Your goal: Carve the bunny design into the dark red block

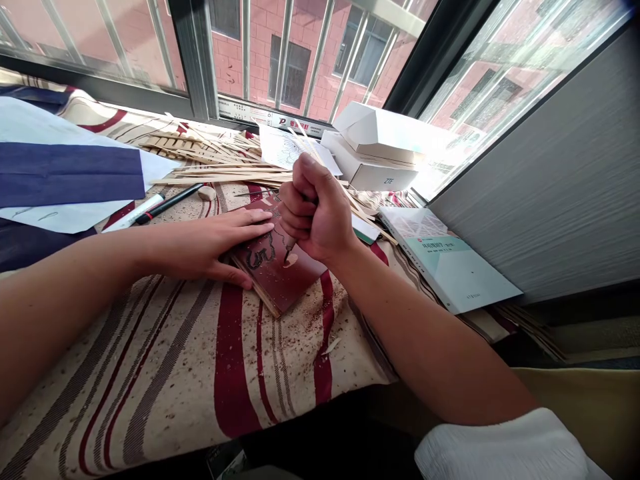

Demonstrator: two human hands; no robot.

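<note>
A reddish-brown wooden board [295,287] lies tilted on the striped cloth, with dark carved outlines and a pale gouged patch on its face. My left hand [235,240] rests flat on the board's left side, fingers stretched out and thumb at the near edge. In a fist above the board, my right hand [317,210] grips a carving tool upright. The tool's dark tip [287,256] meets the board beside the pale patch; most of its handle is hidden inside the fist.
Wood crumbs litter the striped cloth [175,387]. Thin wooden strips [215,157] pile up behind the board. A marker [135,212] and a black pen [170,203] lie at left. At right are a book [450,260] and a white box [375,163], by the barred window.
</note>
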